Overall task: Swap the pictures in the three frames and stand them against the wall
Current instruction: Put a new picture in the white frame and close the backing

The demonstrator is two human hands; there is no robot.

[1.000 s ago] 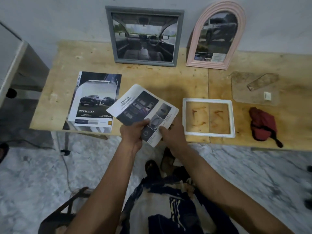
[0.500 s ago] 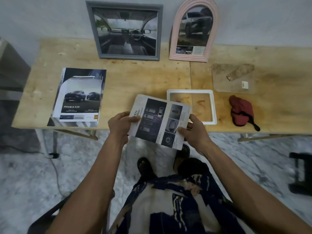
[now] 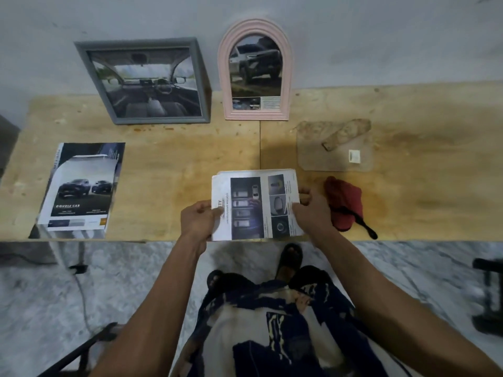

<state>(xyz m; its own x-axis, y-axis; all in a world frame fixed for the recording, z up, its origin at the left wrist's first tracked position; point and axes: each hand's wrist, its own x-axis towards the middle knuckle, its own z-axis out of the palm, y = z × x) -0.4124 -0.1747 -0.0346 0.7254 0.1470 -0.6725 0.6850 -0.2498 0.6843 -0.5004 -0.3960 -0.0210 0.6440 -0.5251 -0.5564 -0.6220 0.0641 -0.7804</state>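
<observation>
A grey rectangular frame with a car-interior picture leans on the wall at the back left. Beside it a pink arched frame with a truck picture also leans on the wall. I hold a printed car-safety picture flat over the white frame, which it covers almost fully; only a sliver of white rim shows at its far edge. My left hand pinches the picture's left edge. My right hand grips its right edge.
A stack of car brochures lies at the wooden table's front left. A clear sheet with a brown backing strip lies at the back right. A red cloth sits just right of my right hand.
Both hands carried the picture to the right and turned it square, bringing it down over the white frame, which was uncovered before. The camera view also shifted.
</observation>
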